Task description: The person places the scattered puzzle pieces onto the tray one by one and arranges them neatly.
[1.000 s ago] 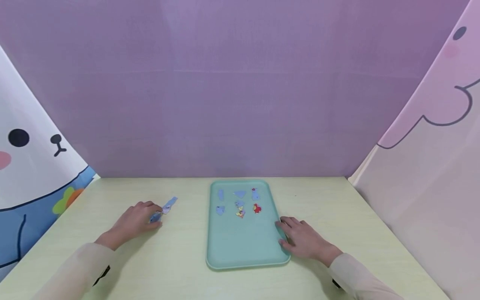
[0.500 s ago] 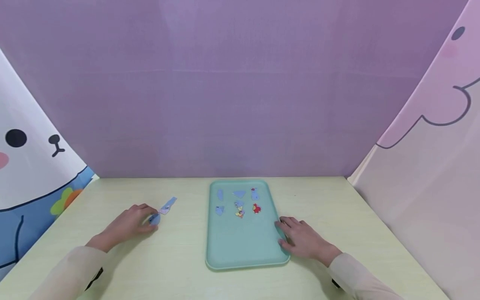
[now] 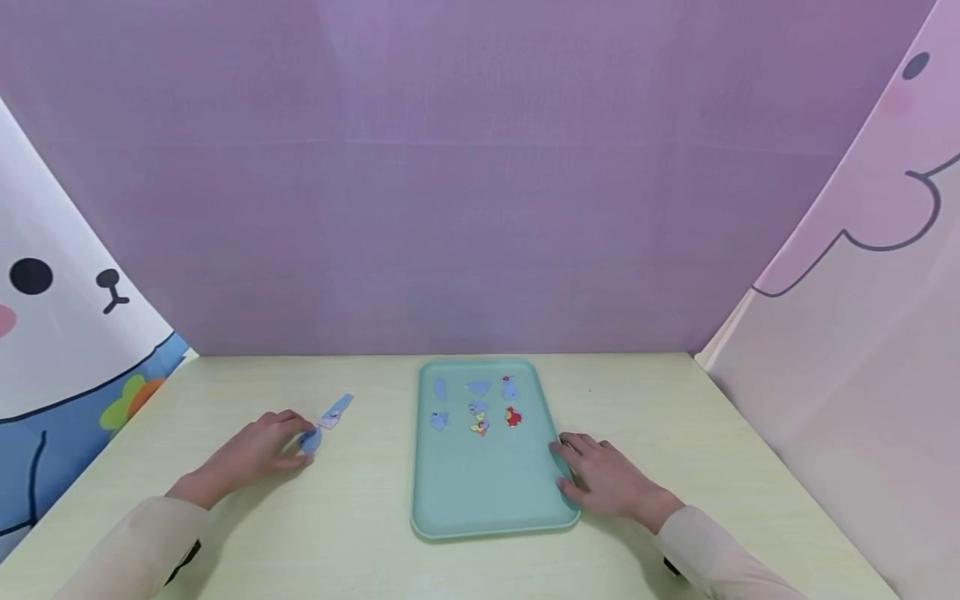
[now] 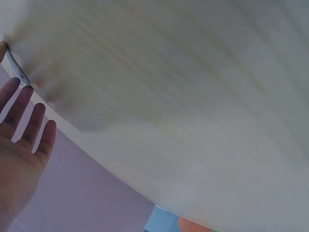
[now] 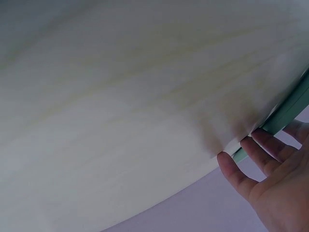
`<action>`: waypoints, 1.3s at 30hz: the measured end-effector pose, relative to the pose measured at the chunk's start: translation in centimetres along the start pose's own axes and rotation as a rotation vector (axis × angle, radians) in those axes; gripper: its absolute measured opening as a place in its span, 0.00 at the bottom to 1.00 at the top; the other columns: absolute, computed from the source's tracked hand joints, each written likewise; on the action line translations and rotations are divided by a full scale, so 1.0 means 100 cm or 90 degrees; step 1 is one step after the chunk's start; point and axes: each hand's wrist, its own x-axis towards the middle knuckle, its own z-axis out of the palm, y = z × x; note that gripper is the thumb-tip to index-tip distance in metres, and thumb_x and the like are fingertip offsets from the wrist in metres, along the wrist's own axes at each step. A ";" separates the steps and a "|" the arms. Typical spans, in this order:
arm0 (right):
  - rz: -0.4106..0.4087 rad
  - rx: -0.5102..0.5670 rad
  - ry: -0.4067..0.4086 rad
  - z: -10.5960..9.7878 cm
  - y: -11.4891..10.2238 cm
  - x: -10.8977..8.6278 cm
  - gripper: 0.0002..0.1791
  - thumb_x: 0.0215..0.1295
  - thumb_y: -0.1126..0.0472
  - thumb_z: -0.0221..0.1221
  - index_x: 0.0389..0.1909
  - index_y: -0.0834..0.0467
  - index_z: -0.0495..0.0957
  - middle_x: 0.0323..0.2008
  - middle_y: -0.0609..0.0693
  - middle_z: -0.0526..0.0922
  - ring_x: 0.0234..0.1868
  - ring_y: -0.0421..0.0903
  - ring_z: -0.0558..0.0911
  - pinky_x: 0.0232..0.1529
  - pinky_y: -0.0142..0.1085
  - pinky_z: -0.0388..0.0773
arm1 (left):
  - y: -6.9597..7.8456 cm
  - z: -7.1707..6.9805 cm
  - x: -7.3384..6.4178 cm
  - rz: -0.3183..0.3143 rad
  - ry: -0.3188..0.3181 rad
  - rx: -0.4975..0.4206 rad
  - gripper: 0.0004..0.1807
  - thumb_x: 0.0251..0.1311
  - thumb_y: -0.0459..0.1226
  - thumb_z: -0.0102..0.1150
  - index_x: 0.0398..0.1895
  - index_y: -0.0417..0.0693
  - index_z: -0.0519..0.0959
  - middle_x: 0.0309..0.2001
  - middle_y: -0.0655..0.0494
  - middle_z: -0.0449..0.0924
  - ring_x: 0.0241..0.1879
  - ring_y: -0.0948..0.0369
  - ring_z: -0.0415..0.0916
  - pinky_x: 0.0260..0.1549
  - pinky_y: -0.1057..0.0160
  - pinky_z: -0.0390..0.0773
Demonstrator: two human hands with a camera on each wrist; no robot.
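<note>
My left hand (image 3: 255,454) is at the left of the table, thumb and fingertips at the edges of a flat blue cut-out piece (image 3: 309,440). In the left wrist view that piece (image 4: 18,70) spans from the thumb to the fingertips, close to the table surface. Just beyond it lies another flat piece, blue and pale pink (image 3: 335,412), near or touching it. My right hand (image 3: 611,479) rests on the right rim of a mint-green tray (image 3: 487,500), fingers spread. The right wrist view shows the fingertips of that hand (image 5: 282,179) along the tray's edge.
In the tray's far half lie several small flat pieces in two rows, mostly blue, including a red one (image 3: 513,417) and a blue-and-yellow one (image 3: 479,418). A purple backdrop (image 3: 450,208) rises behind the table (image 3: 360,533), with printed cloths on both sides.
My left hand has shifted slightly left and toward me, exposing more of the blue piece beneath its fingers. My right hand and the tray look unmoved.
</note>
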 end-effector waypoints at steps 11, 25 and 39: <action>-0.007 0.000 0.010 0.000 -0.001 0.000 0.27 0.61 0.50 0.53 0.58 0.59 0.69 0.57 0.58 0.71 0.58 0.55 0.70 0.46 0.53 0.72 | -0.002 0.002 0.000 0.008 0.009 0.010 0.22 0.44 0.43 0.68 0.43 0.43 0.80 0.43 0.48 0.79 0.39 0.53 0.75 0.39 0.50 0.76; -0.003 -0.001 0.004 0.000 -0.002 0.001 0.27 0.61 0.50 0.52 0.58 0.59 0.69 0.57 0.58 0.71 0.58 0.54 0.70 0.47 0.52 0.72 | -0.001 0.000 0.003 0.018 0.028 0.035 0.21 0.41 0.43 0.69 0.40 0.44 0.81 0.39 0.50 0.79 0.36 0.55 0.75 0.35 0.52 0.75; 0.005 0.000 -0.002 0.001 0.000 0.003 0.27 0.62 0.48 0.52 0.59 0.58 0.68 0.57 0.57 0.71 0.59 0.54 0.70 0.48 0.52 0.72 | 0.005 0.001 0.009 0.046 0.055 0.044 0.19 0.41 0.44 0.70 0.38 0.45 0.82 0.38 0.52 0.79 0.36 0.57 0.75 0.35 0.54 0.76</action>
